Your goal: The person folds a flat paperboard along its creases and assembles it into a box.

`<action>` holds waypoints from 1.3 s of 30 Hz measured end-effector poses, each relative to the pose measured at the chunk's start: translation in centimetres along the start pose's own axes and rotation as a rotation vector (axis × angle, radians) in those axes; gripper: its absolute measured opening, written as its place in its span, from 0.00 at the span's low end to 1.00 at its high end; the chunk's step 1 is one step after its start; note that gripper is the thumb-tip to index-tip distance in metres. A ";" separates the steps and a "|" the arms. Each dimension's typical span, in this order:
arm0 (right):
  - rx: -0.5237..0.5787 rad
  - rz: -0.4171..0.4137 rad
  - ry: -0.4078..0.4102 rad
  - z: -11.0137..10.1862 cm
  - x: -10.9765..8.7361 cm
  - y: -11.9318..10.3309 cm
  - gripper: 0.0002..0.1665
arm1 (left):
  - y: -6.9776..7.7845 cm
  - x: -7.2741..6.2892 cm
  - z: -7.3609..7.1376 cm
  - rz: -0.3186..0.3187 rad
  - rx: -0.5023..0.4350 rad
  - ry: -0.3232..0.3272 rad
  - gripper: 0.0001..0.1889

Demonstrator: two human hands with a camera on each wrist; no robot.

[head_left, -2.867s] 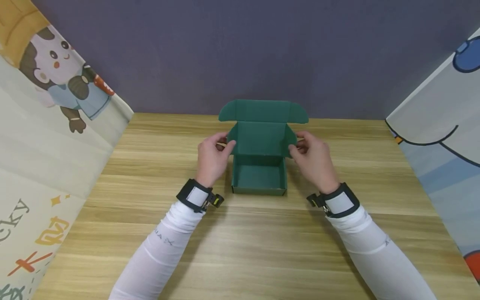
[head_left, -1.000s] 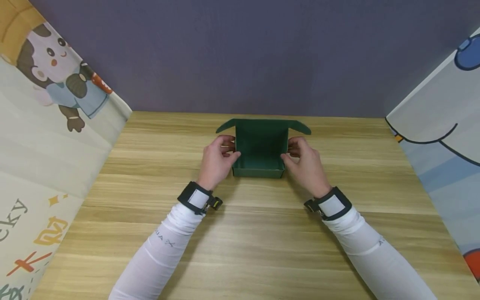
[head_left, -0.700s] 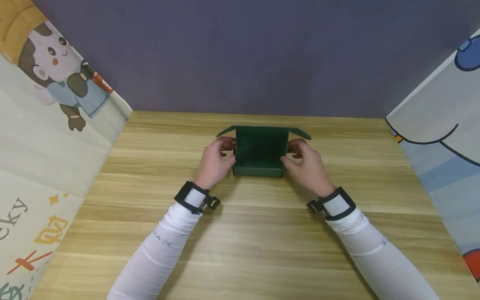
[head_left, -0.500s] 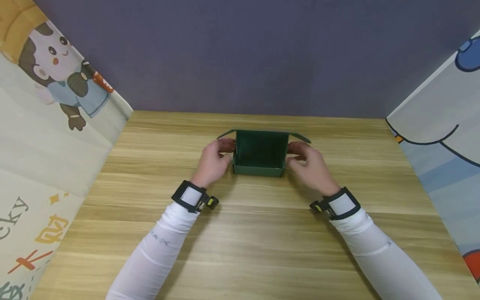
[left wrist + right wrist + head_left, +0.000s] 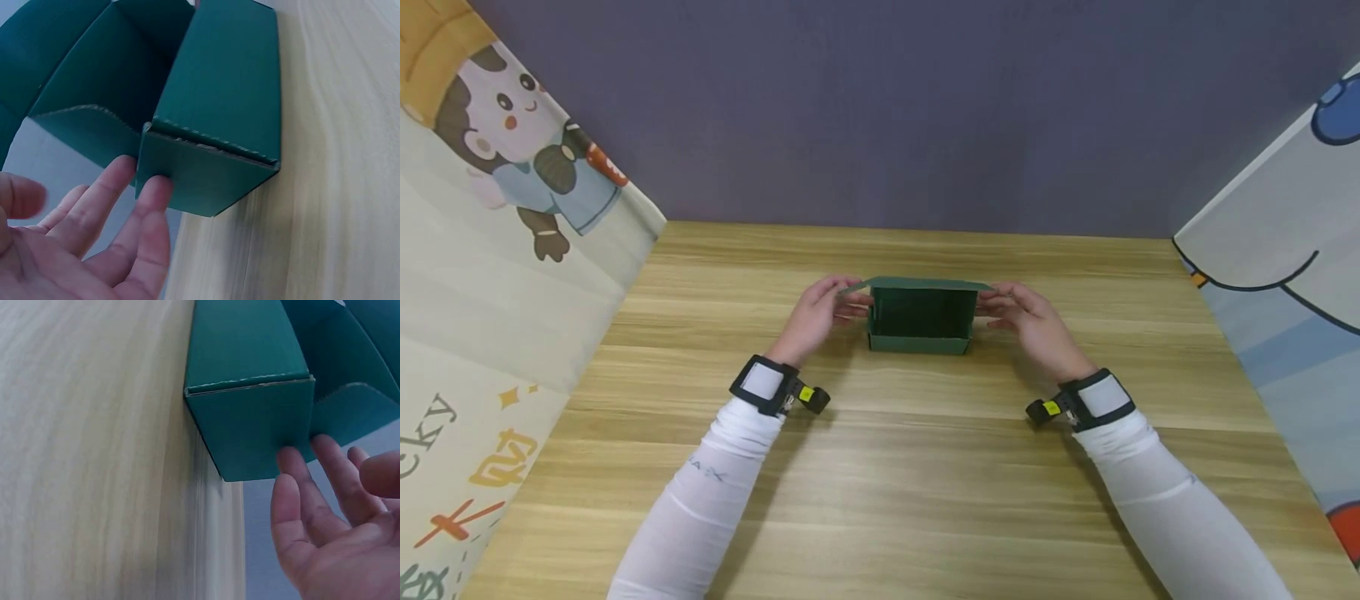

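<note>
A small green cardboard box point(image 5: 919, 344) stands on the wooden table, its lid point(image 5: 925, 284) tilted partway down over the opening and the front still gaping. In both wrist views the lid's side flaps reach toward the inside of the box walls. My left hand point(image 5: 817, 317) is at the box's left side, fingers extended with the tips at the side wall and thumb apart. On the opposite side, my right hand point(image 5: 1037, 327) has its straightened fingers at the right wall, thumb likewise off the cardboard. The inside of the box is dark.
The wooden table point(image 5: 910, 483) reaches back to a dark blue-grey wall point(image 5: 910, 108). Printed cloths hang along the left side point(image 5: 475, 300) and right side point(image 5: 1285, 192). A camera strap point(image 5: 767, 385) sits on each wrist.
The lid has swung forward and down from standing upright behind the box. Both thumbs have come away from the front corners, and the hands have spread outward with fingers straighter.
</note>
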State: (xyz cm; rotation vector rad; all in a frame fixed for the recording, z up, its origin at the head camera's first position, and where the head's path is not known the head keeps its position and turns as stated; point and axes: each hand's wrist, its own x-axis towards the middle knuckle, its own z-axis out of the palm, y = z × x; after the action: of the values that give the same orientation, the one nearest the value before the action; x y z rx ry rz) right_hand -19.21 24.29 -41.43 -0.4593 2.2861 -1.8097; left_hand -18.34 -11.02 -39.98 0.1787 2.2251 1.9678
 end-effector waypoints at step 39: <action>-0.003 0.279 -0.239 -2.2 1.8 -4.6 0.33 | 2.7 1.1 -0.2 -0.181 0.061 -0.111 0.35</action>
State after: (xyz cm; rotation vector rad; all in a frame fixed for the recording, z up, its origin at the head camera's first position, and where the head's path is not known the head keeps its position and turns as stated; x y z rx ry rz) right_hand -21.05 24.72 -36.36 -0.3178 2.0738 -1.5289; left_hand -19.55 -10.64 -37.33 0.0890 2.1506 1.7548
